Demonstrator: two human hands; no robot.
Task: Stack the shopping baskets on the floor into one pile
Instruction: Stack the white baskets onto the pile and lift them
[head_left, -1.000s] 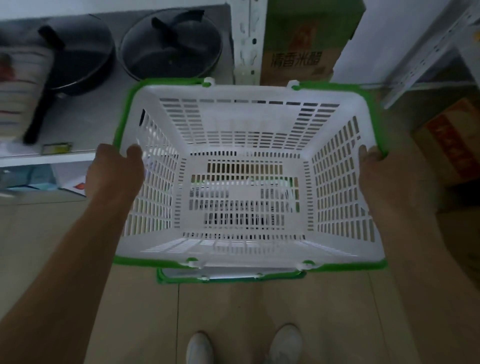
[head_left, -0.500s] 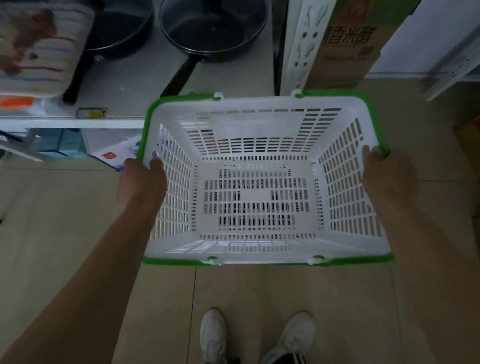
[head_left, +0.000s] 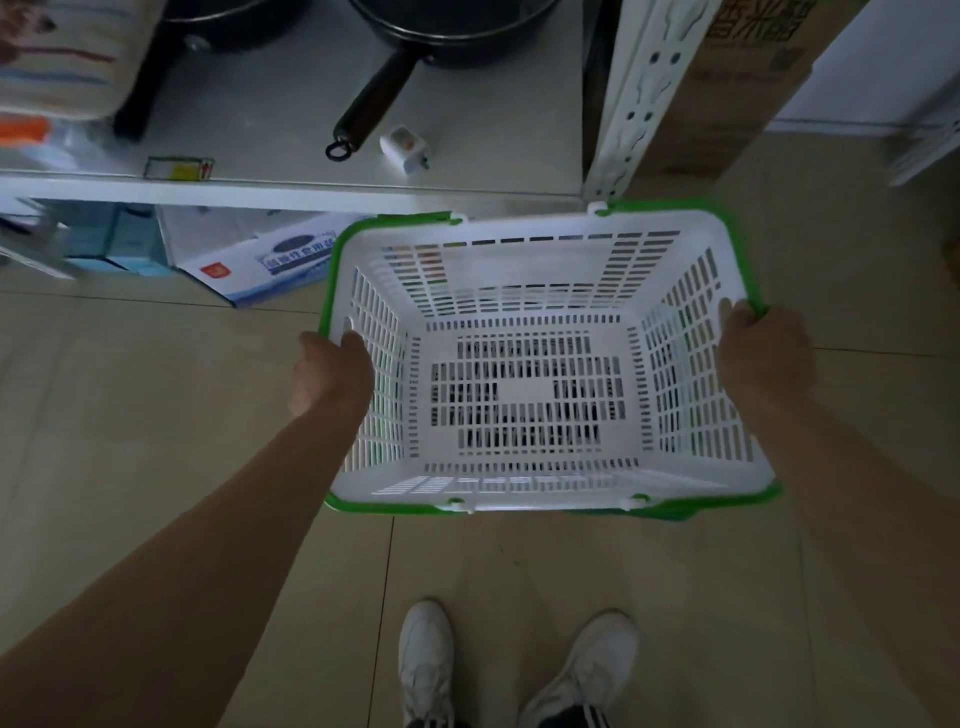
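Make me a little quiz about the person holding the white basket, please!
1. True or false: both hands grip the basket by its short sides.
2. What colour is the basket's rim? A red, B green, C blue.
3. What lies on the shelf just right of the pan handle's ring?

Key: 1 true, the left hand and right hand each hold a side. 2 B. 3 a small white plug.

White basket (head_left: 524, 358) with green rim held level above tiled floor (head_left: 156, 415). Left hand (head_left: 332, 371) grips left rim, right hand (head_left: 763, 353) grips right rim. Shelf (head_left: 291, 189) ahead, pan (head_left: 447, 31) on it. White shoes (head_left: 426, 665) below.
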